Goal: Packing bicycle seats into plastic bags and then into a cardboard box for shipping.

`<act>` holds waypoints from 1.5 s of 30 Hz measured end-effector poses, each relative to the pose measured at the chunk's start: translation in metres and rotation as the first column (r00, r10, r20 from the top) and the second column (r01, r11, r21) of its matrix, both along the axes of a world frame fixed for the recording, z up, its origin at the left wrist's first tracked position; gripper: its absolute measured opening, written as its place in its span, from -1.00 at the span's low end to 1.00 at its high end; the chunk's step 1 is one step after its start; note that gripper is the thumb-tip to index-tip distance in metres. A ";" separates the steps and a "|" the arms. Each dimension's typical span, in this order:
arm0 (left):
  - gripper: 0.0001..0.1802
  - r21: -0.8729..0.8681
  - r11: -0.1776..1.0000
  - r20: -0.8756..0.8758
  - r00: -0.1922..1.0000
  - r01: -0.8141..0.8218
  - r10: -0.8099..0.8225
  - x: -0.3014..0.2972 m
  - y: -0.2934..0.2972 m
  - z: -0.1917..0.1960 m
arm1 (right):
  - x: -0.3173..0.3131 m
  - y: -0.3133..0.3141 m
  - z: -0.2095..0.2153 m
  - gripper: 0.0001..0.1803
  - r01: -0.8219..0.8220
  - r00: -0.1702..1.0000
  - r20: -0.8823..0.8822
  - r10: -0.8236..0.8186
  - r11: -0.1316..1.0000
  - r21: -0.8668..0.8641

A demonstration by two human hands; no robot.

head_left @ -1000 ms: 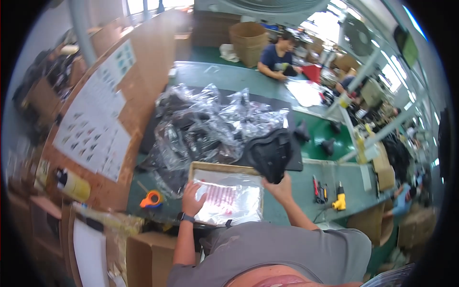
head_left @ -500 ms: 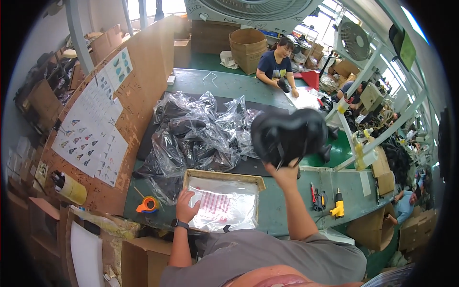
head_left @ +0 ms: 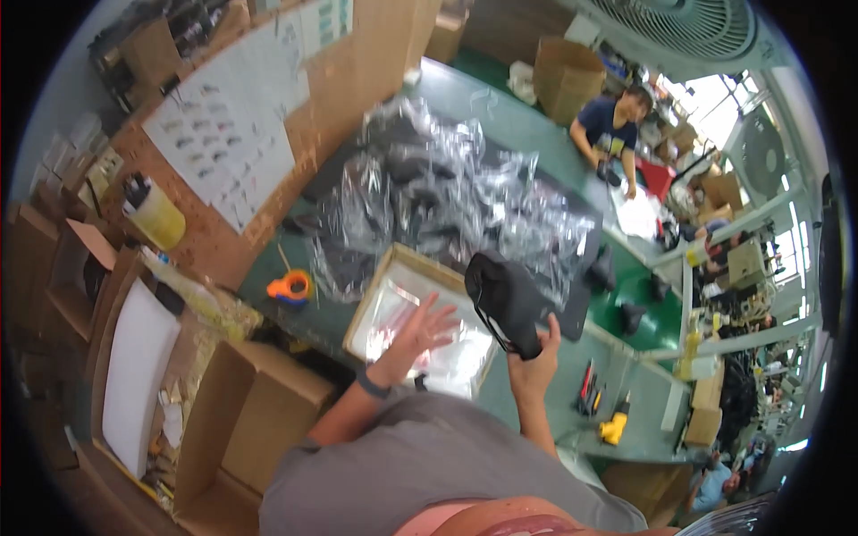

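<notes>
In my right hand [head_left: 534,364] is a black bicycle saddle [head_left: 511,299], gripped at its narrow end and tilted so that part of its underside and rails shows. My left hand [head_left: 422,332] has its fingers spread, with nothing in it, over a shallow cardboard box [head_left: 368,299]. Clear plastic bags with red print [head_left: 460,364] lie in that box. Beyond it, several dark saddles wrapped in clear plastic [head_left: 438,183] are heaped on a dark mat on the green table.
An orange tape roll [head_left: 291,287] sits left of the box. A yellow heat gun [head_left: 614,429] and pliers [head_left: 587,393] lie at right. Bare saddles [head_left: 631,317] stand farther right. Across the table a co-worker [head_left: 610,125] handles a dark item. An open carton [head_left: 268,402] stands at lower left.
The view has swung, shifting the scene. My right hand has brought the saddle nearer my left hand and turned it, so its rails show. My left hand has lifted off the box's left edge, fingers spreading.
</notes>
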State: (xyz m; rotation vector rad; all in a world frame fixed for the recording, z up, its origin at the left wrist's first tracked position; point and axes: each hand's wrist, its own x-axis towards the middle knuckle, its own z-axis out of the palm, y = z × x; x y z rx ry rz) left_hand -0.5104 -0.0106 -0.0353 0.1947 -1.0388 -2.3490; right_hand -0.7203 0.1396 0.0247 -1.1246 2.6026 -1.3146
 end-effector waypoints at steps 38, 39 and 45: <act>-0.10 -0.351 0.919 0.535 0.844 0.180 0.039 0.029 0.022 0.034 | 0.019 0.064 0.064 -0.32 -0.430 0.873 -0.042 0.486 0.808 0.404; -0.12 -0.361 0.914 0.540 0.841 0.186 0.042 0.028 0.022 0.031 | 0.018 0.064 0.064 -0.32 -0.427 0.874 -0.044 0.483 0.809 0.404; -0.18 -0.351 0.929 0.515 0.853 0.120 0.085 0.022 0.022 0.015 | 0.016 0.063 0.059 -0.33 -0.429 0.875 -0.036 0.483 0.807 0.406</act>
